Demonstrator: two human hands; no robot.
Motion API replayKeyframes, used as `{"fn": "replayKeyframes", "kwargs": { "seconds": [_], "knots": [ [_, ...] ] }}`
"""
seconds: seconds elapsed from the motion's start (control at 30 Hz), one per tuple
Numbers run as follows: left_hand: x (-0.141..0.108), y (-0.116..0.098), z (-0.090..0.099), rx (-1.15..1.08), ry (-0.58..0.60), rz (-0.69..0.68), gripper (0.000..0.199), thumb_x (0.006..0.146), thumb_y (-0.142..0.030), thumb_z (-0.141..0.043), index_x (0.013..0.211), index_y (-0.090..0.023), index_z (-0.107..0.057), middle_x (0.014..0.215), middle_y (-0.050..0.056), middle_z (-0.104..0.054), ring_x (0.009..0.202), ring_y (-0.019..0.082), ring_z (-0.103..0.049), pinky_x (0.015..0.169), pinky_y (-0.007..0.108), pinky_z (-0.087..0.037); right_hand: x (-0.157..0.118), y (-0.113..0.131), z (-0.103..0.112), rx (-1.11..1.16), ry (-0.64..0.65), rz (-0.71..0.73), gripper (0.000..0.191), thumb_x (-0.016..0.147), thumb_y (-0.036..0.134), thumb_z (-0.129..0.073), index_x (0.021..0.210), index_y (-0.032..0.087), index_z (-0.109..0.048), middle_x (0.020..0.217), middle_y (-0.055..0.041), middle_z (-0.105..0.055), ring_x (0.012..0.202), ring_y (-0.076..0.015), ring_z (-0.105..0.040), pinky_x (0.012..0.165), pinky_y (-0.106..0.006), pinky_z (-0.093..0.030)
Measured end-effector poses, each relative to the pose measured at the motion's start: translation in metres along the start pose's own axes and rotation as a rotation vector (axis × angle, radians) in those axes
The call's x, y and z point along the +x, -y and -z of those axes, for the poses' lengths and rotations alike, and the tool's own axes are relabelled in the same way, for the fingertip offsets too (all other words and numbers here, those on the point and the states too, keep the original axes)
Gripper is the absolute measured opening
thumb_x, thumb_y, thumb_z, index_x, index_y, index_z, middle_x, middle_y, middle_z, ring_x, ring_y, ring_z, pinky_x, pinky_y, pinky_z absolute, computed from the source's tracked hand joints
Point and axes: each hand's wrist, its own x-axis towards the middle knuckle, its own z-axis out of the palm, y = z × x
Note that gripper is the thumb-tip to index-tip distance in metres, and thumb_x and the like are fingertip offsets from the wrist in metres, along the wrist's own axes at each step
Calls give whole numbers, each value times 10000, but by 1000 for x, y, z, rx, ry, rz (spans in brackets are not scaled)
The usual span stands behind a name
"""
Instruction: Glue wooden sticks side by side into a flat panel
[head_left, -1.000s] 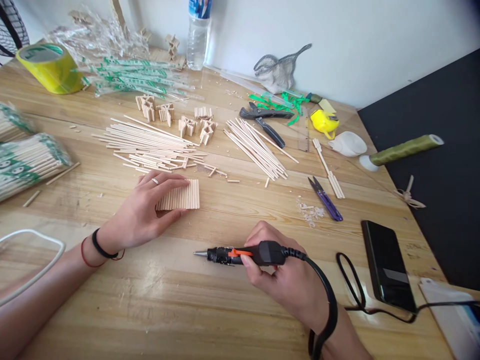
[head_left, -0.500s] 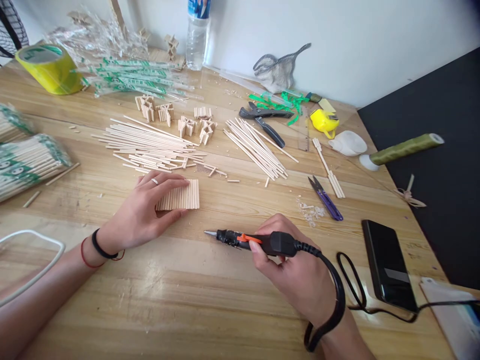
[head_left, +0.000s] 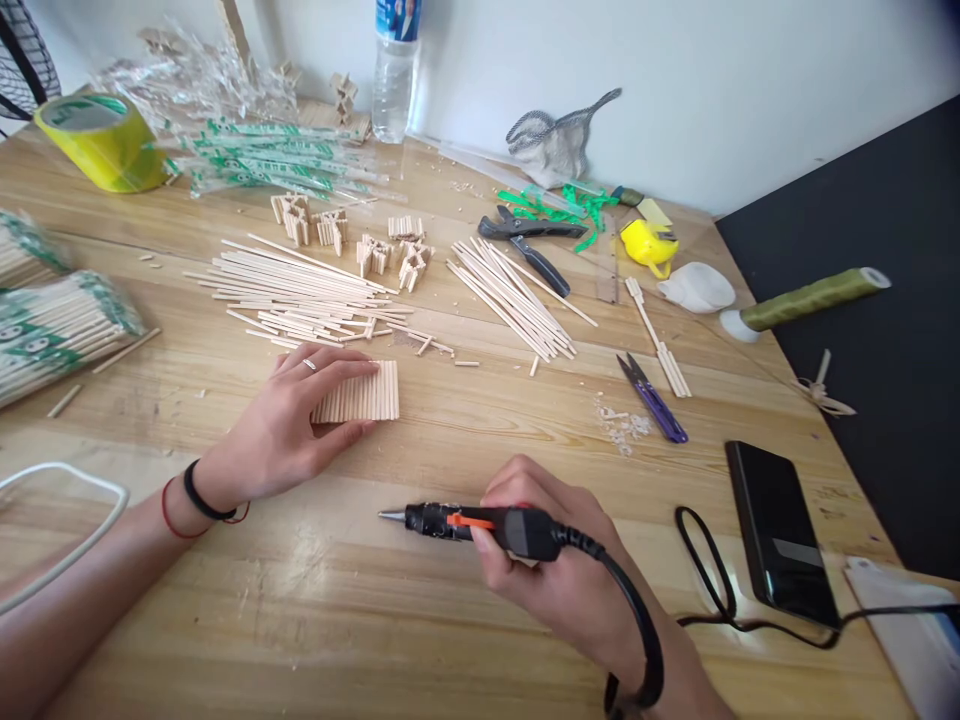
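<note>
My left hand (head_left: 289, 415) is closed round a small flat panel of short wooden sticks (head_left: 384, 390) laid side by side on the table. Its fingers rest along the far edge and the thumb along the near edge; the panel's left end is hidden under the hand. In my right hand (head_left: 559, 560) is a black hot glue pen (head_left: 465, 525) with an orange trigger and a metal tip. The tip points left, to the near side of the panel and apart from it. The pen's black cord (head_left: 637, 610) curls over my right wrist.
Loose sticks (head_left: 292, 285) and small stick assemblies (head_left: 375, 253) lie beyond my left hand. Farther right are cutting pliers (head_left: 532, 230), purple thread snips (head_left: 652, 400) and a black power bank (head_left: 780, 530). Bagged sticks (head_left: 67, 325) and yellow tape (head_left: 105, 145) sit left.
My right hand has moved the glue pen left and toward me, and the pen now lies more level. My left hand stays on the stick panel.
</note>
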Motion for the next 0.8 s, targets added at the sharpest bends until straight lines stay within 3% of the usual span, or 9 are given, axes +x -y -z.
{"fn": "replayKeyframes", "kwargs": {
  "seconds": [0.17, 0.33, 0.5, 0.7, 0.8],
  "knots": [
    [0, 0, 0, -8, 6, 4, 431, 1032, -452, -634, 1389, -212, -641, 1401, 114, -690, 1332, 329, -596, 1166, 516, -454, 0, -3, 5, -115, -69, -90, 211, 933, 138, -631, 821, 266, -507, 721, 31, -563, 554, -146, -529, 551, -277, -448],
    [0, 0, 0, -6, 1, 6, 427, 1031, -450, -641, 1384, -209, -646, 1391, 113, -695, 1328, 329, -600, 1160, 508, -459, -1, 2, 2, 17, 23, -5, 213, 889, 84, -620, 843, 263, -514, 754, 23, -595, 641, -160, -605, 606, -277, -476],
    [0, 0, 0, -1, 0, -10, 438, 1035, -438, -642, 1394, -186, -641, 1395, 119, -689, 1328, 322, -596, 1163, 509, -456, 0, -4, 5, -115, -84, -81, 196, 943, 135, -643, 832, 250, -529, 754, 23, -577, 601, -139, -561, 582, -264, -444],
    [0, 0, 0, 3, -1, -9, 440, 1037, -428, -647, 1386, -160, -650, 1382, 128, -691, 1316, 320, -601, 1149, 501, -462, -2, 5, -3, 27, 56, 33, 168, 874, 84, -608, 843, 239, -551, 762, 19, -606, 634, -137, -587, 589, -251, -451],
    [0, 1, 0, 0, 0, -11, 436, 1036, -429, -647, 1390, -174, -646, 1385, 121, -689, 1324, 318, -597, 1160, 504, -456, -2, 2, 2, -29, 22, -5, 171, 895, 100, -616, 817, 239, -554, 747, 21, -603, 629, -140, -583, 603, -256, -460]
  ]
}}
